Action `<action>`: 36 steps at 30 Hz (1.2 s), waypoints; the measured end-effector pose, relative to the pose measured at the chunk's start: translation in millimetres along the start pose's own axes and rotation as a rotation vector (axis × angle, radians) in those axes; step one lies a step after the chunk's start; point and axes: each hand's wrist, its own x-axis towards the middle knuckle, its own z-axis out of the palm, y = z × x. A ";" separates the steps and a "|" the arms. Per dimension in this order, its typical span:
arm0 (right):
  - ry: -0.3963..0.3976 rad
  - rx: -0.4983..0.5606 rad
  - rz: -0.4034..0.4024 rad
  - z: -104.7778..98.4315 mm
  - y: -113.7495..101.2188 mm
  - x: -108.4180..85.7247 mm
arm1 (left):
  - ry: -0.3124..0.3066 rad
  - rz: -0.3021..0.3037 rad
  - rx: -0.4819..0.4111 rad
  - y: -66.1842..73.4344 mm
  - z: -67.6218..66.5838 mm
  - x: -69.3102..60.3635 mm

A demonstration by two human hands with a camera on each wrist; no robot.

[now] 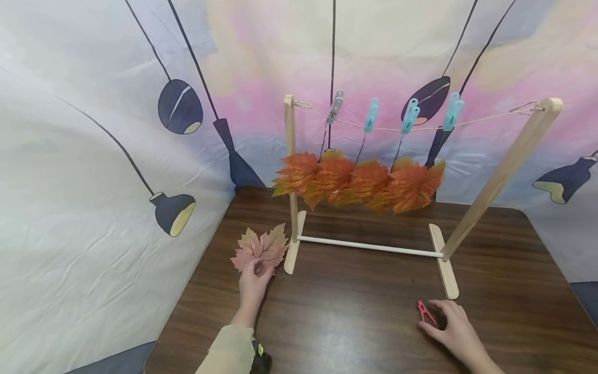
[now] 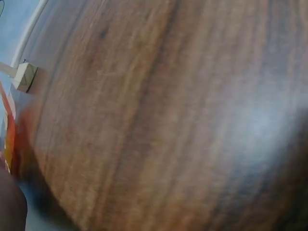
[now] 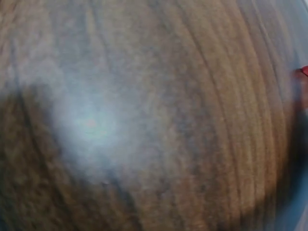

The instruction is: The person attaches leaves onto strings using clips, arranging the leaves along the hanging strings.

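Observation:
In the head view, my left hand [image 1: 254, 285] pinches a pinkish artificial maple leaf [image 1: 263, 246] near its base, left of the wooden stand. Part of the leaf [image 2: 9, 130] and a finger show at the left edge of the left wrist view. My right hand [image 1: 455, 330] is low over the table, thumb and index finger parted around a small red clothespin [image 1: 424, 313]. The thumb lies close to the pin; whether it touches is unclear. Only a bit of the red clothespin [image 3: 304, 71] shows in the right wrist view.
On the wooden stand [image 1: 500, 176], a string carries a grey clothespin [image 1: 334, 106] and several light-blue clothespins [image 1: 371, 115]. Orange maple leaves [image 1: 369, 182] hang below them. A white rod [image 1: 369, 246] joins the stand's feet. Brown table [image 1: 345, 311]; printed cloth [image 1: 93, 208] behind.

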 end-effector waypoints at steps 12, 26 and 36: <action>0.012 -0.039 -0.055 10.4 3.3 -6.6 | 0.119 0.008 0.040 -22.0 -21.6 -6.3; 0.046 -0.059 -0.060 11.3 2.6 -8.2 | 0.076 -0.026 0.146 -34.0 -38.1 -3.3; 0.056 -0.058 -0.038 12.5 3.8 -8.0 | 0.095 -0.046 0.195 -42.2 -50.2 -2.9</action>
